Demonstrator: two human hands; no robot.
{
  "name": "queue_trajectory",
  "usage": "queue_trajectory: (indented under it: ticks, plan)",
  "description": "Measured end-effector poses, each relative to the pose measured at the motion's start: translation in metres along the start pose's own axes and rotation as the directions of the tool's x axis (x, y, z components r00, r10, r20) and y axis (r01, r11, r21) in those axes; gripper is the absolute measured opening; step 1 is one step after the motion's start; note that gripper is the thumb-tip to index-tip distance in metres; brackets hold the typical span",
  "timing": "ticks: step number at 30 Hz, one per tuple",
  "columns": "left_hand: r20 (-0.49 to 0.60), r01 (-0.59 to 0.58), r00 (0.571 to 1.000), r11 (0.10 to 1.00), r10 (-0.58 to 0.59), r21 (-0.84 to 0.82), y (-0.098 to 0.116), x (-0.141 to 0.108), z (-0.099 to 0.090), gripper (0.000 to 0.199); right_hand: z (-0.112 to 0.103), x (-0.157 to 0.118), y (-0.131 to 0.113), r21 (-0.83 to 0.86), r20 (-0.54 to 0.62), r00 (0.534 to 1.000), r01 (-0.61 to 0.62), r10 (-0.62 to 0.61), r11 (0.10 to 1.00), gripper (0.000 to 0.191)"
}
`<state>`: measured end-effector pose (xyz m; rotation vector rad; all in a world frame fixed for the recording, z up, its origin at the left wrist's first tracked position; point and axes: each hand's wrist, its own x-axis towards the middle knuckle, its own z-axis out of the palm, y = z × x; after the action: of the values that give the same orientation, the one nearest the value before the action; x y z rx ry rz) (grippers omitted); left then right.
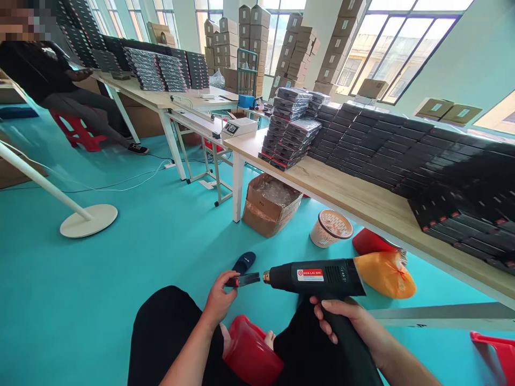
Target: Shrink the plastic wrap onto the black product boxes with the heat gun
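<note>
My right hand [341, 316] is wrapped round the grip of a black heat gun [317, 276] with a red and white label. The gun's metal nozzle points left. Just in front of the nozzle, a small gap away, is a thin black box [247, 279] seen edge-on, with a bit of red near its held end. My left hand [221, 297] pinches that box between thumb and fingers, above my left knee. Whether the box has film around it cannot be made out.
Beside me on the right runs a wooden-topped table [354, 185] stacked with black boxes [374, 142] and film-wrapped boxes [292, 126]. Below stand a carton [269, 206], a waste basket [330, 228] and an orange bag [386, 274]. A red stool [251, 354] sits between my legs. Another person [68, 86] sits far left.
</note>
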<state>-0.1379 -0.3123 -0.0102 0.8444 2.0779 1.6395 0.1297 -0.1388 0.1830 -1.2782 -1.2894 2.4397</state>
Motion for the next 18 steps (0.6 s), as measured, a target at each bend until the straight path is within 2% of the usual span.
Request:
queue_trajectory:
  ticks: [2, 5, 8, 10, 13, 15, 18]
  plan:
    - [0.002, -0.011, 1.0, 0.999, 0.011, 0.032, -0.005, 0.0, 0.0, 0.037, 0.014, 0.0, 0.0, -0.061, 0.037, 0.999, -0.003, 0.005, 0.998, 0.03]
    - [-0.014, -0.022, 1.0, 0.994, 0.023, 0.104, -0.013, 0.002, 0.001, 0.039, 0.041, 0.002, -0.003, -0.184, 0.161, 0.987, 0.008, 0.022, 0.983, 0.031]
    - [-0.048, -0.059, 0.996, 0.982, 0.069, 0.18, -0.016, 0.003, -0.001, 0.044, 0.06, 0.007, -0.008, -0.241, 0.127, 0.99, 0.086, -0.057, 0.967, 0.03]
    - [-0.067, -0.075, 0.994, 0.974, 0.091, 0.213, -0.016, 0.003, -0.002, 0.047, 0.066, 0.009, -0.011, -0.28, 0.083, 0.993, 0.098, -0.078, 0.955, 0.026]
    - [-0.094, -0.072, 0.991, 0.971, 0.096, 0.229, -0.015, 0.003, -0.003, 0.041, 0.069, 0.011, -0.013, -0.359, 0.16, 0.987, 0.049, 0.01, 0.932, 0.024]
    - [-0.112, -0.07, 0.989, 0.969, 0.099, 0.238, -0.015, 0.004, -0.004, 0.04, 0.069, 0.012, -0.013, -0.362, 0.188, 0.982, 0.062, 0.007, 0.93, 0.023]
    - [-0.108, -0.069, 0.989, 0.969, 0.098, 0.238, -0.015, 0.005, -0.004, 0.044, 0.069, 0.014, -0.012, -0.331, 0.081, 0.993, 0.103, -0.081, 0.938, 0.019]
